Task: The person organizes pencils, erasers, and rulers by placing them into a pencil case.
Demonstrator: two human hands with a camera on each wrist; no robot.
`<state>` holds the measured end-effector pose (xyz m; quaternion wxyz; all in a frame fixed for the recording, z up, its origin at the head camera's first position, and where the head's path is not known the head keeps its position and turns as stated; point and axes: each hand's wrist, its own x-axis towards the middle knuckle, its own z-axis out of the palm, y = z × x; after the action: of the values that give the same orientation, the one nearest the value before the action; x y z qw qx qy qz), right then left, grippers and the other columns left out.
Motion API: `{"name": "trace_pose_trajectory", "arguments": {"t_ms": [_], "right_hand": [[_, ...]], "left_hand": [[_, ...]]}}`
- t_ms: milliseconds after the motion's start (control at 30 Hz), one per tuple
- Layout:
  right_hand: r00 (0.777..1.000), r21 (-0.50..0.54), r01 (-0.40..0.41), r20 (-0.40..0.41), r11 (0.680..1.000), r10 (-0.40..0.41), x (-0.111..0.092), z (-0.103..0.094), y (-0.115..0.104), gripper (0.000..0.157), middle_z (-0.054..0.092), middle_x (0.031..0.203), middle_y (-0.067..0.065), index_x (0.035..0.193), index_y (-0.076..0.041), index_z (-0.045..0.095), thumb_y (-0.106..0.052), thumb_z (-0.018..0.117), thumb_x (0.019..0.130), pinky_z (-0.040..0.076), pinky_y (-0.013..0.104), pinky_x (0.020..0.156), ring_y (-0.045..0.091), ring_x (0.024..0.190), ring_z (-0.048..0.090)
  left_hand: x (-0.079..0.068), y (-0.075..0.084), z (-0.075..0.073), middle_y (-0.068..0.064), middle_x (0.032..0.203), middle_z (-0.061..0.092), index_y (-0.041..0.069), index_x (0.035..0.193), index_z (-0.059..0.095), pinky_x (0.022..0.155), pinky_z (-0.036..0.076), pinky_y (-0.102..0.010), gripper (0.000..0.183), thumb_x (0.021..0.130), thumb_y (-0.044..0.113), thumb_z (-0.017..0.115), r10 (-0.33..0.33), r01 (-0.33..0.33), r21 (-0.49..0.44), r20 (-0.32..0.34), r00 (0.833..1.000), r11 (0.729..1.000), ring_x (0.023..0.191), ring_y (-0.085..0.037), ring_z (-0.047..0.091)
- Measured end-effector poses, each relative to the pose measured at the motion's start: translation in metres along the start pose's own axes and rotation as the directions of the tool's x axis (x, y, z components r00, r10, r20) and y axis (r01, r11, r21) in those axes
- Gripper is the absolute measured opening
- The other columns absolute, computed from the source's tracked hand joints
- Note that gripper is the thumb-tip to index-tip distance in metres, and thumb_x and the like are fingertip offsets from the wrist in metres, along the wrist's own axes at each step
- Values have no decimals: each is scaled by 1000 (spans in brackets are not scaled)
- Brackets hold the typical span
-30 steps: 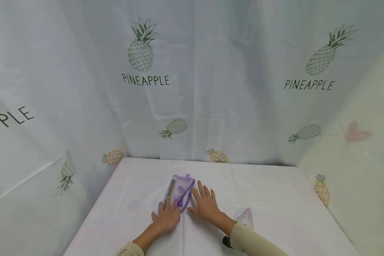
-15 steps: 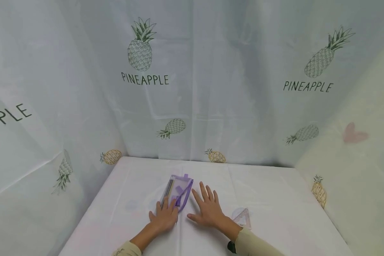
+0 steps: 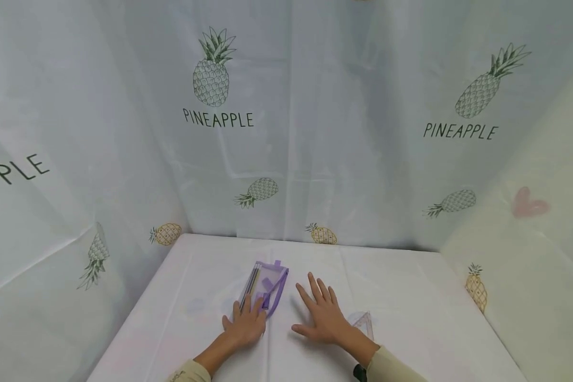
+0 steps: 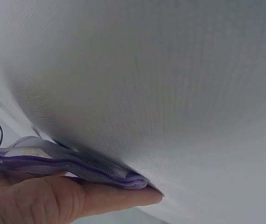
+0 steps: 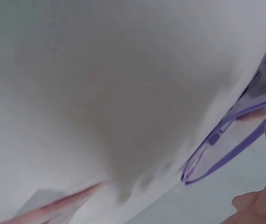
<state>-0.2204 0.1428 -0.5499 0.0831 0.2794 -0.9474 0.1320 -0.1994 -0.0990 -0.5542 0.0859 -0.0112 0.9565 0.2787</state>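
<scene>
A purple see-through zip pencil case (image 3: 274,275) lies on the white-covered table. Several pencils (image 3: 252,280) show along its left side, and a small purple item (image 3: 266,301) sits near its front end. My left hand (image 3: 245,324) rests on the near end of the case, fingers extended and spread, hiding that part. In the left wrist view, the edge of the case (image 4: 53,161) lies along the hand. Right of the case, my right hand (image 3: 326,321) is spread with straight fingers and holds nothing. The right wrist view shows its thumb side near the purple edging (image 5: 238,148).
A clear set square with pinkish markings (image 3: 366,321) lies on the table, partly behind the right forearm. A dark object (image 3: 359,372) shows at the right cuff. Pineapple-printed curtains (image 3: 353,159) enclose the back and sides of the table.
My right hand has moved away from the pencil case to the right, and its forearm now covers more of the set square. The left hand stays on the case.
</scene>
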Motion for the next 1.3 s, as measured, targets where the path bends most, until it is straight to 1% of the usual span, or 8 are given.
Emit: {"name": "trace_pose_trajectory", "arguments": {"t_ms": [167,333,533,667,833,933,1033,1300], "right_hand": [[1000,18,1,10,1000,-1,-7,-17,13,109,3,166,19,159,-21,22,-64,75,74,20,70,112,46,150,14],[998,26,-39,44,999,38,-17,-29,27,121,1,166,18,159,-19,23,-64,83,64,21,70,112,45,150,14],[995,49,-69,72,996,65,-30,-38,48,125,3,166,20,158,-18,24,-63,86,60,24,72,109,49,149,16],[989,116,-125,93,985,114,-39,-50,67,125,7,166,20,158,-17,26,-52,92,57,28,75,103,51,146,20],[973,141,-198,145,970,178,-48,-66,87,114,22,162,21,153,-12,36,-34,96,58,34,74,99,51,141,28],[967,126,-212,174,969,188,-53,-71,95,104,38,151,21,146,-8,44,-25,96,57,40,68,98,48,133,39],[964,117,-198,203,973,172,-57,-67,98,90,51,136,13,133,-8,54,-23,97,55,44,61,94,39,122,48],[955,119,-156,271,981,119,-62,-50,105,66,56,104,-4,109,-15,61,-23,96,54,44,44,81,17,97,47]], "left_hand": [[1,-1,-4,-22,163,19,14,152,39,104,4,-83,56,102,37,31,8,-8,4,26,1000,1000,147,-55,9],[5,-3,-8,-22,163,18,14,153,38,103,5,-83,59,99,36,33,6,-5,-14,41,999,1000,147,-54,8],[7,-3,-6,-21,163,20,14,152,39,103,6,-83,56,102,39,31,7,-7,-4,26,1000,1000,147,-54,11],[6,0,-5,-21,163,20,13,152,39,104,6,-83,56,103,38,31,15,-15,-8,24,1000,1000,147,-54,10],[6,3,-7,-21,163,20,14,152,39,104,6,-83,55,103,38,31,21,-21,-12,29,999,1000,147,-53,10],[5,2,-7,-21,163,19,14,152,39,104,6,-83,56,103,39,31,11,-11,-9,34,999,1000,147,-53,10],[5,0,-4,-21,163,19,14,152,39,104,6,-83,56,103,38,31,8,-8,-7,38,999,1000,147,-53,10],[5,0,-2,-21,164,18,14,153,38,104,5,-83,57,101,37,33,4,-4,-4,46,999,1000,147,-53,9]]}}
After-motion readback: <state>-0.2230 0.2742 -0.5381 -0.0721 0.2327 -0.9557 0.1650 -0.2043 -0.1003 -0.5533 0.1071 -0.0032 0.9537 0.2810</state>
